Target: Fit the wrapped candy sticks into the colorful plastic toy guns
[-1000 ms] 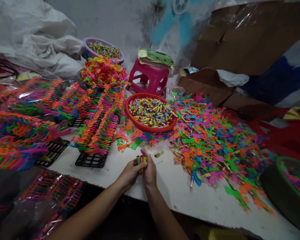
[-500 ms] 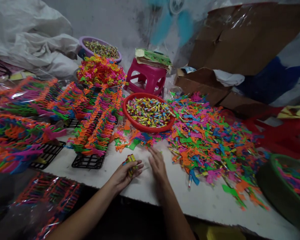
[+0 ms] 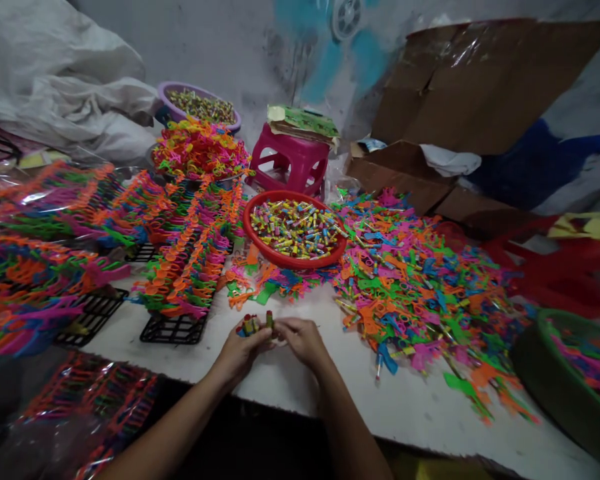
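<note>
Seemingly a workshop: heaped plastic pieces [image 3: 420, 280], loaded racks [image 3: 174, 329], cardboard boxes [image 3: 473, 87].

The small cylinders [image 3: 297, 230] look glossy in a smooth red plastic basin [image 3: 291, 261]. The stool [image 3: 298, 175] is smooth magenta plastic, the desk [image 3: 410, 417] matt white. Shiny clear tape [image 3: 464, 52] crosses a dull cardboard flap [image 3: 455, 100]; the white sack [image 3: 65, 57] looks matt and crumpled.
</note>
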### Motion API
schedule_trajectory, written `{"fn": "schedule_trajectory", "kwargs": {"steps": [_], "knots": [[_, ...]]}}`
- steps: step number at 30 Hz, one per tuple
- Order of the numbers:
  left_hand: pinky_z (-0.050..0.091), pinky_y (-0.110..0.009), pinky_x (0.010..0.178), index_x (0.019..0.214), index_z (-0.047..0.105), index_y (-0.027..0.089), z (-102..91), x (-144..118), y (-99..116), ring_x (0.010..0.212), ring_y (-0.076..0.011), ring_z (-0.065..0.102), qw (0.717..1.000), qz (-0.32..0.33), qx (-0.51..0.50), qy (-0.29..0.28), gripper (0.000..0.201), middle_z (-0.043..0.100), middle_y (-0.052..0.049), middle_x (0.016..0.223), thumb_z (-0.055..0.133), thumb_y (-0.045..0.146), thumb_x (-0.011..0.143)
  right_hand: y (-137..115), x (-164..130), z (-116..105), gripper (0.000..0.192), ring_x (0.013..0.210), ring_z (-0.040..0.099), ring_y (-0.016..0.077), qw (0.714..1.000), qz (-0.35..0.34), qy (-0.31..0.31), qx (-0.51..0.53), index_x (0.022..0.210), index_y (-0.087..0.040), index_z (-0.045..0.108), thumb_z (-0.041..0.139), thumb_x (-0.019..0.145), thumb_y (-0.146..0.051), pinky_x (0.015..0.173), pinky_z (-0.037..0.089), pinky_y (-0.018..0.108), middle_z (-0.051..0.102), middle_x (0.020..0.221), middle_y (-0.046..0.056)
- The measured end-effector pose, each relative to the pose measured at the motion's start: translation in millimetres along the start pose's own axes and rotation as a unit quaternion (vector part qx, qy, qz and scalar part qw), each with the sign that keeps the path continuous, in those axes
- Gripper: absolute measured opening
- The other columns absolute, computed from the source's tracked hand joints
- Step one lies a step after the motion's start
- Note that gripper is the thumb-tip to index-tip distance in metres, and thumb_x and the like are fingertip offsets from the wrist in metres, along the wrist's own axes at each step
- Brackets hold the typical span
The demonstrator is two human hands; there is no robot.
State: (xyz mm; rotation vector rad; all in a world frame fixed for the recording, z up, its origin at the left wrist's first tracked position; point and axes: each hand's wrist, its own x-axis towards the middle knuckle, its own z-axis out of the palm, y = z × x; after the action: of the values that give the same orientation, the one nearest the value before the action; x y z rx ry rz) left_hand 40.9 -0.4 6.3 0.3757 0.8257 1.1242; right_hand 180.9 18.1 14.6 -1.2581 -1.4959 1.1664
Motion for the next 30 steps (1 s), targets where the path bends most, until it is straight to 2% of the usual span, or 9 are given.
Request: {"fn": "schedule_trajectory", "kwargs": {"steps": [4, 7, 10, 13, 17, 19, 25, 28, 30], "knots": [[0.049, -0.022, 0.050, 0.085, 0.057, 0.015, -5.6, -0.8, 6.4, 0.057, -0.0122, 0.060, 0.998, -0.001, 0.027, 0.053, 0.033, 0.062, 0.000, 0.069, 0.073, 0.017, 0.056, 6.4, 39.6, -23.9, 0.033, 0.090, 0.050, 0.0217, 0.967, -0.073, 0.164, -0.180, 0.097, -0.026, 0.065, 0.063, 0.064, -0.022, 0.086, 0.035, 0.037, 0.061, 0.095, 0.005], [0.045, -0.018, 0.042, 0.080, 0.059, 0.013, -6.5, -1.1, 5.1, 0.052, -0.0099, 0.056, 0.998, -0.006, 0.027, 0.054, 0.028, 0.059, 0.001, 0.063, 0.073, 0.016, 0.056, 10.1, 60.8, -33.5, 0.026, 0.092, 0.047, 0.0232, 0.944, -0.079, 0.176, -0.266, 0.087, -0.023, 0.067, 0.065, 0.061, -0.020, 0.089, 0.030, 0.039, 0.060, 0.092, 0.007], [0.040, -0.016, 0.038, 0.070, 0.059, 0.012, -7.9, -1.2, 5.7, 0.048, -0.0081, 0.053, 0.999, 0.008, 0.026, 0.042, 0.021, 0.054, 0.003, 0.054, 0.073, 0.016, 0.055, 2.4, 56.7, -31.3, 0.009, 0.080, 0.049, 0.0190, 0.948, -0.087, 0.241, -0.190, 0.073, -0.021, 0.066, 0.060, 0.069, -0.027, 0.079, 0.036, 0.034, 0.060, 0.077, 0.004], [0.035, -0.013, 0.033, 0.075, 0.060, 0.011, -8.0, -2.2, 12.1, 0.048, -0.0078, 0.053, 0.999, -0.005, 0.004, 0.046, 0.021, 0.058, 0.000, 0.059, 0.071, 0.018, 0.059, -10.9, 34.7, -23.8, 0.021, 0.062, 0.047, 0.0132, 0.955, -0.045, 0.293, -0.015, 0.064, -0.018, 0.059, 0.057, 0.072, -0.037, 0.061, 0.037, 0.025, 0.054, 0.060, -0.002], [0.027, -0.010, 0.028, 0.086, 0.060, 0.010, 3.4, -6.5, 21.2, 0.040, -0.0045, 0.047, 0.996, -0.075, -0.035, 0.031, 0.024, 0.056, 0.000, 0.055, 0.066, 0.021, 0.065, -20.1, 7.7, -8.3, 0.023, 0.050, 0.045, 0.0084, 0.944, 0.067, 0.239, 0.219, 0.064, -0.016, 0.057, 0.063, 0.067, -0.038, 0.050, 0.036, 0.021, 0.049, 0.055, -0.005], [0.028, -0.010, 0.029, 0.085, 0.060, 0.011, 12.2, -8.8, 22.4, 0.037, -0.0033, 0.045, 0.997, -0.069, -0.035, 0.027, 0.025, 0.056, 0.001, 0.053, 0.068, 0.021, 0.064, -20.6, -1.4, 1.9, 0.022, 0.049, 0.046, 0.0079, 0.930, 0.108, 0.231, 0.266, 0.065, -0.016, 0.058, 0.066, 0.064, -0.036, 0.049, 0.037, 0.020, 0.051, 0.056, -0.004], [0.029, -0.011, 0.030, 0.068, 0.055, 0.013, 18.8, -8.9, 21.8, 0.040, -0.0042, 0.048, 0.996, 0.046, 0.018, 0.073, 0.024, 0.055, 0.004, 0.051, 0.074, 0.022, 0.057, -22.5, -25.6, 21.8, 0.021, 0.050, 0.046, 0.0093, 0.964, 0.110, 0.152, 0.188, 0.063, -0.015, 0.061, 0.062, 0.070, -0.035, 0.053, 0.038, 0.022, 0.054, 0.053, -0.002], [0.028, -0.009, 0.029, 0.068, 0.055, 0.013, 12.3, -8.6, 26.8, 0.042, -0.0031, 0.049, 0.997, -0.010, -0.029, 0.073, 0.023, 0.054, 0.005, 0.052, 0.073, 0.019, 0.056, -24.4, -31.8, 11.9, 0.023, 0.056, 0.051, 0.0123, 0.975, 0.071, 0.070, 0.199, 0.067, -0.016, 0.064, 0.056, 0.075, -0.036, 0.058, 0.041, 0.025, 0.059, 0.059, 0.001], [0.026, -0.008, 0.028, 0.067, 0.055, 0.013, 9.9, -10.2, 30.0, 0.039, -0.0024, 0.047, 0.995, -0.067, -0.051, 0.060, 0.021, 0.053, 0.005, 0.051, 0.073, 0.017, 0.056, -27.1, -31.6, 0.6, 0.021, 0.072, 0.057, 0.0161, 0.977, 0.032, 0.030, 0.208, 0.084, -0.019, 0.066, 0.058, 0.072, -0.034, 0.069, 0.044, 0.028, 0.065, 0.081, 0.004]]}}
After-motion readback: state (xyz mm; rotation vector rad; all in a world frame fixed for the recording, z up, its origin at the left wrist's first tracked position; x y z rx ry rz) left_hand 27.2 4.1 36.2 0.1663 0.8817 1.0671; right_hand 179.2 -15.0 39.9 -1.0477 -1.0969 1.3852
